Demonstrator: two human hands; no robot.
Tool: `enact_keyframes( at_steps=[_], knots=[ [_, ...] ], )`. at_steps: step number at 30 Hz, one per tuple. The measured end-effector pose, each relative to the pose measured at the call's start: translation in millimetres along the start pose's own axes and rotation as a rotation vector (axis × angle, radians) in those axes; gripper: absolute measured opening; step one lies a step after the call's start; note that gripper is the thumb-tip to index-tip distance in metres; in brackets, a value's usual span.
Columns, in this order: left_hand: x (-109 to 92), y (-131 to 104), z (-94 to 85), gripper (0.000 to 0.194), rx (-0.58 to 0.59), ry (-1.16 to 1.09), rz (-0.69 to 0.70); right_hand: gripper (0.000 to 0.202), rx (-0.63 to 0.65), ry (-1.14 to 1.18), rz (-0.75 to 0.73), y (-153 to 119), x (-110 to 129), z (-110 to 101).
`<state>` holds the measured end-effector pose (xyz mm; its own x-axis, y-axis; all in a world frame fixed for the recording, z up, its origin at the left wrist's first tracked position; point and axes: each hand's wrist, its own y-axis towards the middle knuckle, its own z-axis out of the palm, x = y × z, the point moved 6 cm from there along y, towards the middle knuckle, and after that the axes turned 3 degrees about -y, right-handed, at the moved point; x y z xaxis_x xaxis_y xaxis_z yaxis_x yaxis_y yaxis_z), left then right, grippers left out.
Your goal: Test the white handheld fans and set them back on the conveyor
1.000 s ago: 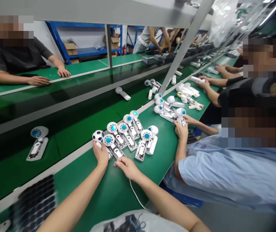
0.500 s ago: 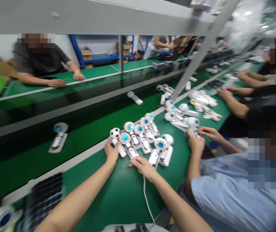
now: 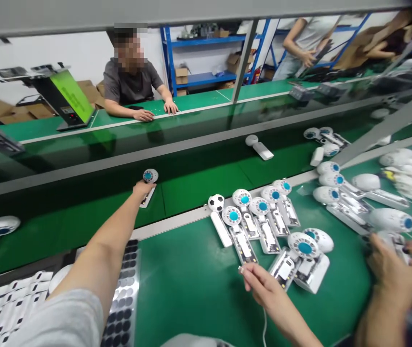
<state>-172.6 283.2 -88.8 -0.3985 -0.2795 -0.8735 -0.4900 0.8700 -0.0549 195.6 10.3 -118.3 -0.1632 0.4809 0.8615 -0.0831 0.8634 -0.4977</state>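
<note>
On the belt [image 3: 202, 193], 1 fan [image 3: 150, 175] is touched by the left hand [image 3: 141, 188], whose grip cannot be told. Near other fans [image 3: 244, 245] toward the desk's [image 3: 184, 274] far edge, a cable [image 3: 264, 325] is pinched by the right hand [image 3: 261, 283].

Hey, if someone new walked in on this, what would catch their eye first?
Probably the cluster of white plastic devices with round, blue-centred heads on the green tabletop, where one black-and-white soccer-ball-patterned head stands out at the left end. Then the bare left hand at a similar white device on the dark green belt, while the bare right hand holds a small metal-tipped plug by the cluster's near edge.
</note>
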Motion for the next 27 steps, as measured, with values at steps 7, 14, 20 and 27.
enact_keyframes(
  at_steps=[7, 14, 20, 27],
  knots=[
    [-12, -87, 25.1, 0.028, 0.296, -0.361, -0.126, 0.027, 0.036, -0.141, -0.142, -5, 56, 25],
    [-19, -239, 34.5, 0.023, 0.545, -0.582, -0.377, 0.02, 0.033, -0.323, -0.339, -17, 95, 63],
    [-32, -284, 27.5, 0.022, 0.621, -0.723, -0.421, 0.017, 0.02, -0.319, -0.38, -35, 91, 70],
    [-42, -298, 21.4, 0.032, 0.64, -0.595, -0.209, 0.017, 0.018, -0.404, -0.432, -50, 90, 66]
  ],
)
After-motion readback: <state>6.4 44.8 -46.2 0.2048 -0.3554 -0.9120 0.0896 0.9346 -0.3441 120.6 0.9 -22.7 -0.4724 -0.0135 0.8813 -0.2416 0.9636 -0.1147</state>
